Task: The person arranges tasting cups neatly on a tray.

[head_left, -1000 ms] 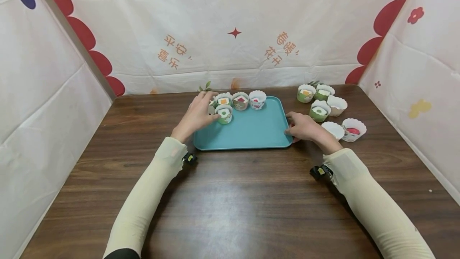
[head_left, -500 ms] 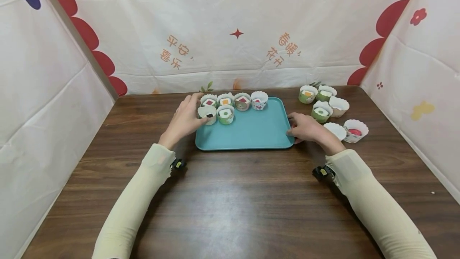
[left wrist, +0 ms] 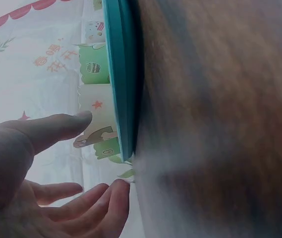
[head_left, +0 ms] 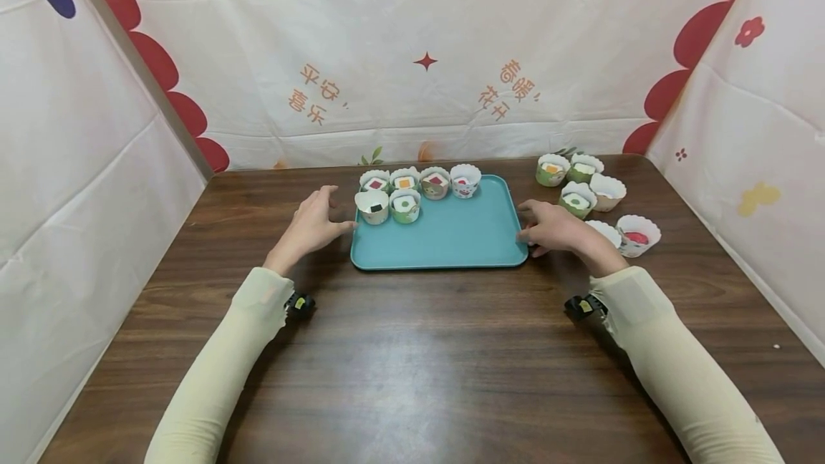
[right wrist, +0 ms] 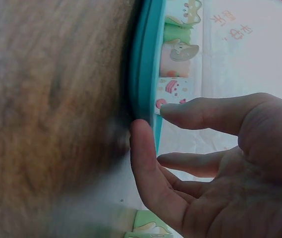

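A blue-green rectangular tray (head_left: 445, 242) lies on the wooden table with several small paper baking cups along its back and left. My left hand (head_left: 312, 220) is spread just left of the tray, apart from the off-white cup (head_left: 372, 207) with a dark square inside. In the left wrist view, thumb and fingers (left wrist: 84, 215) stand apart with nothing between them. My right hand (head_left: 551, 226) is at the tray's right edge. The right wrist view shows its thumb at the rim and a curled finger (right wrist: 143, 148) below it, pinching the edge.
Right of the tray stands a loose group of several paper cups, among them a green one (head_left: 576, 200) and a white one (head_left: 638, 236) with a red piece inside. Patterned white cloth (head_left: 412, 84) walls in the table at the back and sides.
My left hand has let go of the off-white cup, left it in the second row on the tray, and drawn back left. The right hand has shifted only slightly.
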Demonstrator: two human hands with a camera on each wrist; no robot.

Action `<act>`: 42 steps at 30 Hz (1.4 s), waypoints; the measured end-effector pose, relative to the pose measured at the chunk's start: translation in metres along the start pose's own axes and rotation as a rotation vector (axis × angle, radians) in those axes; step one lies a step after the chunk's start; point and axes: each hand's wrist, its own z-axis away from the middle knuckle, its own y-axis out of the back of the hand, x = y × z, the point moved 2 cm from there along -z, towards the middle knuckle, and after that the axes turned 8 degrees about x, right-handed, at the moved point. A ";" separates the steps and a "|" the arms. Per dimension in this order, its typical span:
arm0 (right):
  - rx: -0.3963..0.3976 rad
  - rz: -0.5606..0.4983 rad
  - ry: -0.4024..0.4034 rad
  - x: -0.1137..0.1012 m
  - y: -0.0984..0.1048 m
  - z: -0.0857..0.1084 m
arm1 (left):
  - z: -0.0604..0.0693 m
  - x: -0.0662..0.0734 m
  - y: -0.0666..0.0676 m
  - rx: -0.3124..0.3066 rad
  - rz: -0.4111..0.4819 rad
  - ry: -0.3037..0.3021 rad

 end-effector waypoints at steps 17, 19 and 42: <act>0.036 -0.015 0.039 0.000 0.029 0.008 | 0.001 -0.002 -0.014 -0.265 0.195 0.171; 0.050 0.001 0.049 0.000 0.035 0.011 | 0.001 -0.001 -0.016 -0.276 0.224 0.169; 0.228 -0.092 0.094 0.035 0.108 0.042 | -0.001 0.005 -0.023 -0.316 0.206 0.132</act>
